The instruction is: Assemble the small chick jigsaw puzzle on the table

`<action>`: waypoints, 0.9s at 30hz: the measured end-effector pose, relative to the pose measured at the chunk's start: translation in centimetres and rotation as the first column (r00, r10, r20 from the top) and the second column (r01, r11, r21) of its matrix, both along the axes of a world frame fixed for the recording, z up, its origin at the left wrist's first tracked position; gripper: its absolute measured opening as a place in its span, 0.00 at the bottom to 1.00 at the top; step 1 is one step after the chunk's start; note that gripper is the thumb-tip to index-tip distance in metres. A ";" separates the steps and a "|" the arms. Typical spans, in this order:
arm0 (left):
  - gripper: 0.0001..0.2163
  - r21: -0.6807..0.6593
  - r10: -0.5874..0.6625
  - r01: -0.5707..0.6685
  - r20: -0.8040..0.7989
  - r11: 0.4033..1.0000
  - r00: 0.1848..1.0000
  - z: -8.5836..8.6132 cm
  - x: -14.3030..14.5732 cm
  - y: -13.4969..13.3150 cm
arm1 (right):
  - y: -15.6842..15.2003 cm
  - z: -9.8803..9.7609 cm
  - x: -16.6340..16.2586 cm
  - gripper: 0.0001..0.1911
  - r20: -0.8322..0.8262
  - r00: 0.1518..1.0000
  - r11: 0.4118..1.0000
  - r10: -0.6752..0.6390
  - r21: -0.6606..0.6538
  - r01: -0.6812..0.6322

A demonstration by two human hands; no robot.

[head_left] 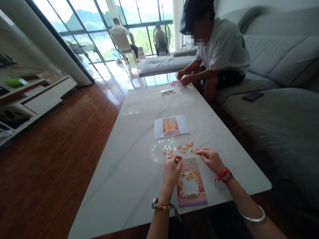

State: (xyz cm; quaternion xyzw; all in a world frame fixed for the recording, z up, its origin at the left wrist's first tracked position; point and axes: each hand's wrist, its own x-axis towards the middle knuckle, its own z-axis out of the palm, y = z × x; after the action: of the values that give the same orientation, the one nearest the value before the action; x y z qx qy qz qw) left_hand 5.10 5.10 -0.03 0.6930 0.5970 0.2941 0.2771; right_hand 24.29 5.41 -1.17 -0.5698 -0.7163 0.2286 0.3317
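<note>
A partly assembled jigsaw puzzle lies on the white table, with its outer part joined and a large gap in the middle. My left hand is above the puzzle's upper left corner, fingers curled in a pinch; what they hold, if anything, is too small to make out. To the right, my right hand has its fingertips together at an orange puzzle piece beyond the puzzle's top edge. Several loose orange pieces lie around it, and a few pinkish ones are near my left fingertips.
A creased paper with a printed picture lies beyond the pieces on the marble-patterned table. At the far end, a person on the grey sofa handles pink pieces beside a small packet. A phone rests on the sofa.
</note>
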 end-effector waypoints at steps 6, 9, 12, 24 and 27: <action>0.05 -0.023 -0.026 0.024 -0.078 0.999 0.997 0.8 0.1 5.9 | 5.7 1.8 0.5 0.11 0.271 0.961 0.993 0.061 -0.111 -0.032; 0.06 -0.024 -0.053 0.052 -0.080 0.998 0.995 1.0 0.9 7.0 | 6.7 2.2 0.0 0.09 0.356 0.921 0.979 0.161 -0.174 -0.104; 0.07 -0.012 -0.069 0.068 -0.073 0.998 0.995 1.2 1.5 7.3 | 6.6 1.9 -0.9 0.06 0.392 0.898 0.973 0.198 -0.189 -0.132; 0.04 -0.092 -0.075 0.083 0.088 0.992 0.993 0.6 -0.3 -0.5 | 4.2 1.1 -2.7 0.08 0.311 0.928 0.953 0.207 -0.277 -0.120; 0.04 -0.086 -0.094 0.100 0.063 0.991 0.994 0.3 -1.0 -2.9 | 1.5 1.9 -2.7 0.06 0.026 0.977 0.955 0.210 -0.221 -0.199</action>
State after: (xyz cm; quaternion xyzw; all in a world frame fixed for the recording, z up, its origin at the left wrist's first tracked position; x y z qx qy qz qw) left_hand 4.12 2.22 0.28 0.6993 0.5668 0.2735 0.3391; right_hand 21.55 6.87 0.71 -0.5308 -0.7501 0.3244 0.2243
